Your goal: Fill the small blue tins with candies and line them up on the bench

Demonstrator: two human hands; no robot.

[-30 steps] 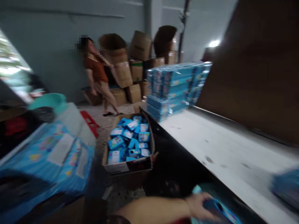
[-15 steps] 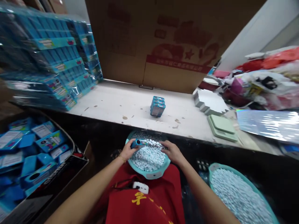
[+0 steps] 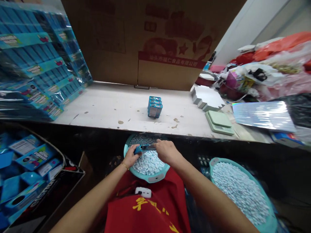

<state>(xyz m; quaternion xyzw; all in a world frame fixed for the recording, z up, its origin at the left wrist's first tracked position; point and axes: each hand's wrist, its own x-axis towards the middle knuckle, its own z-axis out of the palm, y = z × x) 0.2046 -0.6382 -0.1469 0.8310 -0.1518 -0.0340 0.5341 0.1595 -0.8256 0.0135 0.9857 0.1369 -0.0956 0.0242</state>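
Observation:
A light-blue basin (image 3: 150,178) full of small pale blue and white candies (image 3: 149,163) sits in front of my body. Over it, my left hand (image 3: 131,157) is closed around a small blue box (image 3: 138,149), which lies on its side with one end facing right. My right hand (image 3: 166,151) is closed on what looks like a narrow, shiny scoop (image 3: 148,147). The scoop points left, its tip at the end of the box; whether it reaches inside I cannot tell. On the white table just beyond, several small blue boxes (image 3: 155,110) stand in a short row.
Wrapped stacks of blue boxes (image 3: 36,69) rise at the left, above a carton of loose blue boxes (image 3: 82,165). A second candy basin (image 3: 273,223) is at the lower right. A green scale (image 3: 220,123), stacked white card (image 3: 209,97) and a large cardboard box (image 3: 167,76) are on the table.
My right hand has risen from the candies and moved left, close to the blue box, with the scoop now visible in it. My left hand still holds the box. The view has turned slightly right.

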